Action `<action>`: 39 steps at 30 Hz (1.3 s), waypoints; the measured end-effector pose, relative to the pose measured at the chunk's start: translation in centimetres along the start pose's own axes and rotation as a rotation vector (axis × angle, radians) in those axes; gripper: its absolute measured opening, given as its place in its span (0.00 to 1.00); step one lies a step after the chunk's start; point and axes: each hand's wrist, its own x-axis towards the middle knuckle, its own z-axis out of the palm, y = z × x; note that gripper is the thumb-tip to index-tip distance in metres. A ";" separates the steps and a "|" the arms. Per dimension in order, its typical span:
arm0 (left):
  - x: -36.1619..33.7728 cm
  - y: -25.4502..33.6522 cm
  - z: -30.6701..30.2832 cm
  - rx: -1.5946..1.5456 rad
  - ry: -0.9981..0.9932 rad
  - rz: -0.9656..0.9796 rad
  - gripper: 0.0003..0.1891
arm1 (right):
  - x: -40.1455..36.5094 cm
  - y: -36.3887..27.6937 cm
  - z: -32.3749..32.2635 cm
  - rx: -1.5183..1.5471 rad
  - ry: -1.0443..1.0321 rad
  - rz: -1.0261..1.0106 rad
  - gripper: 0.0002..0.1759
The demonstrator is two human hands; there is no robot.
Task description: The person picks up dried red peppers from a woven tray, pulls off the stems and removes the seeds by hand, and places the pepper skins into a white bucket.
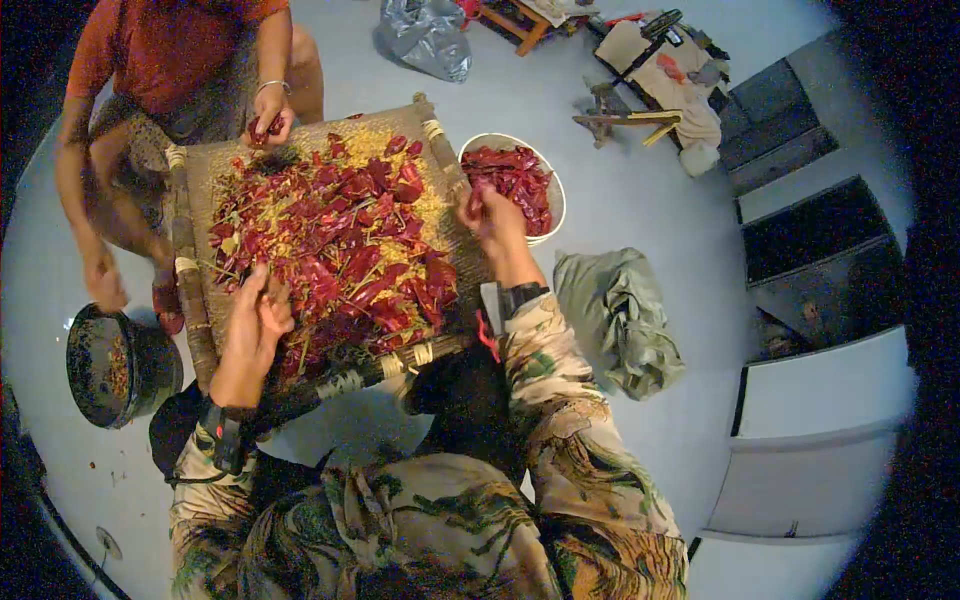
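A square woven tray point(235, 150) with a wooden pole frame holds dried red chilies point(345, 215), broken pods, stems and yellow seeds. My left hand point(260, 318) hovers over its near left part, fingers loosely apart, with nothing plainly held. At the right rim, my right hand point(498, 222) is closed, with a bit of dark red chili showing at its fingertips. Just beyond that hand stands a white bucket point(562, 205) filled with red chili pods point(515, 178).
Across the tray sits a person point(180, 50) in an orange-red shirt, one hand holding chilies. A black bucket point(150, 365) with bits inside stands at left. A greenish sack point(620, 320) lies at right, a grey plastic bag point(425, 40) at the back. A cluttered low table point(655, 80) stands farther off.
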 end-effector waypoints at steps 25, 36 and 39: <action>1.8 -1.4 -2.3 0.242 -0.146 0.105 0.06 | -7.9 7.5 10.1 -1.428 -0.643 -0.838 0.15; 2.3 -2.1 -2.0 0.492 -0.109 0.231 0.06 | -8.1 6.1 10.8 -1.112 -0.520 -0.612 0.13; 1.7 -1.4 -0.9 0.541 -0.098 0.220 0.06 | -11.2 3.9 12.9 -1.030 -0.548 -0.553 0.11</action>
